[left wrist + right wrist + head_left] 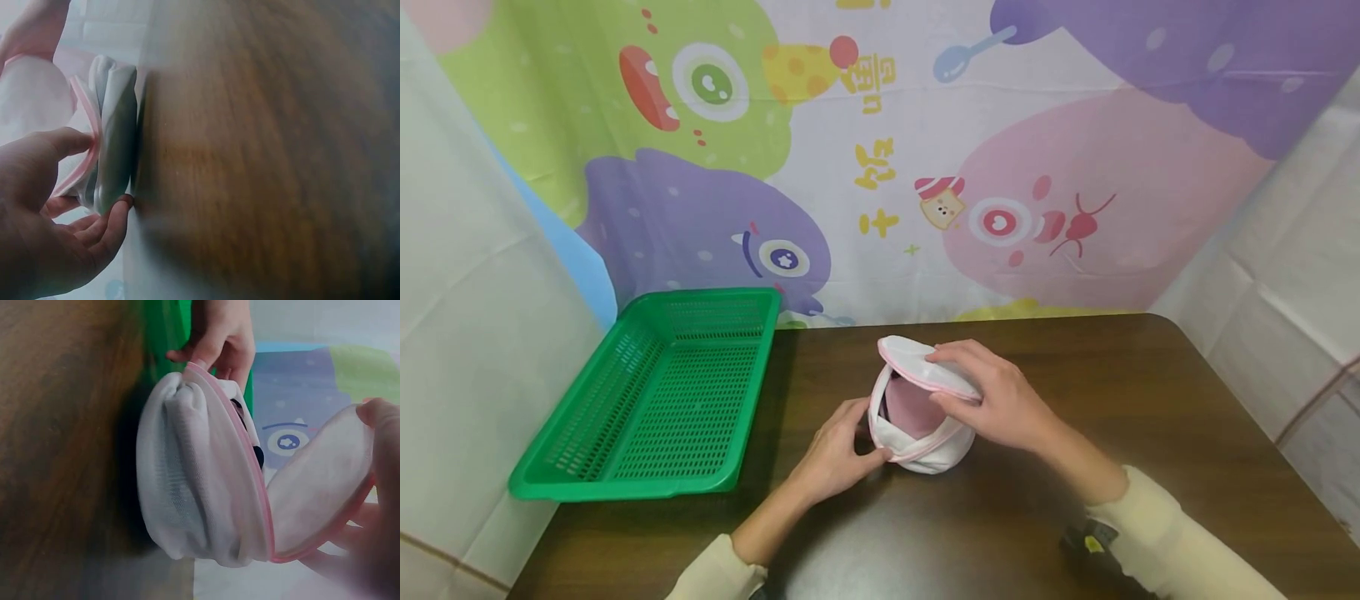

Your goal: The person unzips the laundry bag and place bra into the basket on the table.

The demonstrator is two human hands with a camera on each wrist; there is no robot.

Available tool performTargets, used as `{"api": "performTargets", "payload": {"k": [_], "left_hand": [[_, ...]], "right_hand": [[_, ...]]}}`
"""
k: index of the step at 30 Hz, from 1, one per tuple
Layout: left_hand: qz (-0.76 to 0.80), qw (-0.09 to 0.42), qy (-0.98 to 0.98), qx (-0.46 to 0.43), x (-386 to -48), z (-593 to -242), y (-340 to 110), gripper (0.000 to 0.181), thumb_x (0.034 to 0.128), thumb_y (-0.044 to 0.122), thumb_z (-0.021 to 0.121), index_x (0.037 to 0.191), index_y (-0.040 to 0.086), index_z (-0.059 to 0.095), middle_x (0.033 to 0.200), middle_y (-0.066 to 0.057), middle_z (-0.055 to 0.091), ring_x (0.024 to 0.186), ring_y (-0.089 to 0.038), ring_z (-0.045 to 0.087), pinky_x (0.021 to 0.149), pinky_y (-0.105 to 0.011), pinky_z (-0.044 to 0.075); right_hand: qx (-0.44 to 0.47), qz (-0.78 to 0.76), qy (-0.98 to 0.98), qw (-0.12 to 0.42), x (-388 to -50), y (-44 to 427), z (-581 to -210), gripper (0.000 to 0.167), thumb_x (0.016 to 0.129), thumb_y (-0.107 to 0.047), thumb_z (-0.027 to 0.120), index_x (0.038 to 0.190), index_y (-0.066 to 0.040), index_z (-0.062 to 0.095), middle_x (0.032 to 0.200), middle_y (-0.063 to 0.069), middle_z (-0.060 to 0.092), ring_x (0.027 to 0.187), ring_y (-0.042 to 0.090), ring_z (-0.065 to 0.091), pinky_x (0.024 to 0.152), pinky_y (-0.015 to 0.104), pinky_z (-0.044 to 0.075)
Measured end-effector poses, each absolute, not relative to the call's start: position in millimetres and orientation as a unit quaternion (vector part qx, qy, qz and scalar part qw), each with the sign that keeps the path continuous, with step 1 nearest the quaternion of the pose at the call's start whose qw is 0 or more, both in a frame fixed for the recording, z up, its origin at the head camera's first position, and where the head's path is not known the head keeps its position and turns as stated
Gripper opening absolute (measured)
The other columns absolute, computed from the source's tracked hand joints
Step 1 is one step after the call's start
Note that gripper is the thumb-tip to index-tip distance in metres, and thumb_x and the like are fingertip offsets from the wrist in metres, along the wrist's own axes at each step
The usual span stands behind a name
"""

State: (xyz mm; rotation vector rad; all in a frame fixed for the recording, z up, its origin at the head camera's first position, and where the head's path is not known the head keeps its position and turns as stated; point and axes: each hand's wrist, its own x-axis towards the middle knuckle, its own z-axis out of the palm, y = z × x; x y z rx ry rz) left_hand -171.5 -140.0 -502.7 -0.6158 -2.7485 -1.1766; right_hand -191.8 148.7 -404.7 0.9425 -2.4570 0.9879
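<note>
A round white mesh laundry bag (936, 457) with pink zipper edging sits on the table, its lid (912, 358) raised. Dusky-pink fabric (913, 410) shows inside, along with something dark at the rim; its kind is unclear. My left hand (835, 454) holds the bag's left side, thumb on the pink edging and fingers around the outside, as the left wrist view shows. The lid's right edge is pinched by my right hand (1006, 402), which keeps it tilted up. Soft folds in the bag's wall (187, 462) show in the right wrist view.
To the left stands a green plastic basket (748, 425) with slotted sides and bottom. The dark wooden table (1060, 350) meets a cartoon-printed curtain (880, 275) at the back. Pale coverings hang at both sides.
</note>
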Motion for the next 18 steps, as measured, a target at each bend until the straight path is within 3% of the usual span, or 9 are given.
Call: {"api": "performTargets", "payload": {"k": [7, 18], "left_hand": [[-0.382, 0.036, -0.904, -0.19, -177.5, -514.4, -141.3, 0.08, 0.0909, 0.038, 0.091, 0.159, 0.011, 0.059, 0.148, -0.012, 0.068, 0.111, -0.02, 0.076, 0.101, -0.047, 0.063], [-0.361, 0.055, -0.909, -0.199, -183.8, -530.8, -144.8, 0.082, 0.0904, 0.04, 0.092, 0.16, 0.011, 0.059, 0.149, -0.01, 0.068, 0.109, -0.015, 0.077, 0.1, -0.04, 0.062]], "right_hand": [[0.293, 0.384, -0.861, 0.156, -201.5, 151.5, -397.6, 0.038, 0.1, -0.021, 0.085, 0.136, -0.013, 0.076, 0.131, 0.007, 0.08, 0.119, 0.026, 0.076, 0.102, 0.054, 0.062], [0.216, 0.433, -0.859, 0.167, -220.0, 153.1, -392.9, 0.025, 0.105, -0.016, 0.078, 0.128, -0.006, 0.08, 0.121, 0.015, 0.084, 0.106, 0.03, 0.077, 0.098, 0.045, 0.061]]}}
